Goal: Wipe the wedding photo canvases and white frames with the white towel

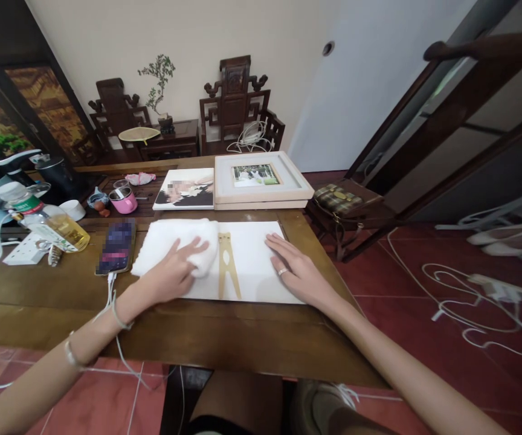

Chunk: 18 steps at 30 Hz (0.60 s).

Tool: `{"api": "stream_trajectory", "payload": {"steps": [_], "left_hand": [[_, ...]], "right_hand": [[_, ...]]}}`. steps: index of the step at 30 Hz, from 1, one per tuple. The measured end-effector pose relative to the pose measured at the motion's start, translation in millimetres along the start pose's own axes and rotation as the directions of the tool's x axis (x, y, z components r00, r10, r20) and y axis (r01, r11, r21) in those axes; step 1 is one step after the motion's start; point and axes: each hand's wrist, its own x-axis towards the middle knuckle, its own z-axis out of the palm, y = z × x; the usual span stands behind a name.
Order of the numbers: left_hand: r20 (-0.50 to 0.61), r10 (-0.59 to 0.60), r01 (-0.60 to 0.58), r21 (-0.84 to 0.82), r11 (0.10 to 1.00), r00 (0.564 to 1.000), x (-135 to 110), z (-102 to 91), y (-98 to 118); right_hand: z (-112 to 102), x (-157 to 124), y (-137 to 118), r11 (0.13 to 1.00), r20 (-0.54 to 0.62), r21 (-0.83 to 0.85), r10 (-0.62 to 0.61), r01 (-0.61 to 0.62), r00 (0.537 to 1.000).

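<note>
Bracing white panel (265, 281), apparently: right hand (299, 269) flat at its right side, fingers extended, grasping nothing. Left hand (177, 272) spread on folded white cloth (164, 235) — grip cannot be told. Gold A-shaped piece (225, 246) on panel between hands — within easy reach.

Brown wooden bench (165, 332) with a glossy top. Near the front edge, a white panel (261, 278), a folded white towel (161, 241) overlapping its left side, then a phone (118, 244). Behind, a photo panel (186, 188) beside a framed picture (261, 192). Farther left, a pink cup (124, 202) and a bottle (46, 220).
</note>
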Motion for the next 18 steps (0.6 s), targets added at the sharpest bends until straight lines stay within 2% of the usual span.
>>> {"api": "stream_trajectory", "payload": {"steps": [3,5,7,9,11,14,16,18], "left_hand": [[0.003,0.050,-0.050,-0.038,0.998,0.999,-36.3,-1.1,28.6],[-0.007,0.061,-0.062,-0.089,0.994,0.998,-55.4,-4.5,38.8],[-0.020,0.039,-0.042,-0.148,0.988,0.999,-64.4,-9.6,38.7],[-0.043,-0.006,-0.003,-0.192,0.981,0.999,-60.1,-14.8,31.0],[-0.072,-0.054,0.038,-0.213,0.976,0.996,-42.5,-18.1,21.3],[-0.080,-0.138,0.118,-0.212,0.970,0.987,3.2,-17.8,15.2],[-0.052,-0.154,0.141,-0.200,0.970,0.987,39.1,-14.4,21.0],[-0.029,-0.108,0.101,-0.171,0.980,0.994,72.1,-8.9,34.4]], "right_hand": [[0.7,0.4,0.7,1.000,-0.012,0.004,-0.003,0.003,1.000],[1.0,0.7,1.3,1.000,-0.012,0.009,0.000,0.000,1.000],[1.2,1.0,2.1,1.000,-0.007,0.010,0.002,-0.002,1.000],[1.8,1.1,2.9,1.000,-0.008,0.011,0.000,0.000,1.000],[2.6,1.3,3.4,1.000,-0.019,0.019,-0.003,0.003,1.000],[3.2,1.8,2.4,0.999,-0.035,0.050,-0.007,0.009,0.999],[2.3,2.0,1.7,0.997,-0.041,0.077,0.010,-0.006,0.999],[0.6,1.6,2.9,0.991,-0.068,0.113,0.077,-0.069,0.995]]}}
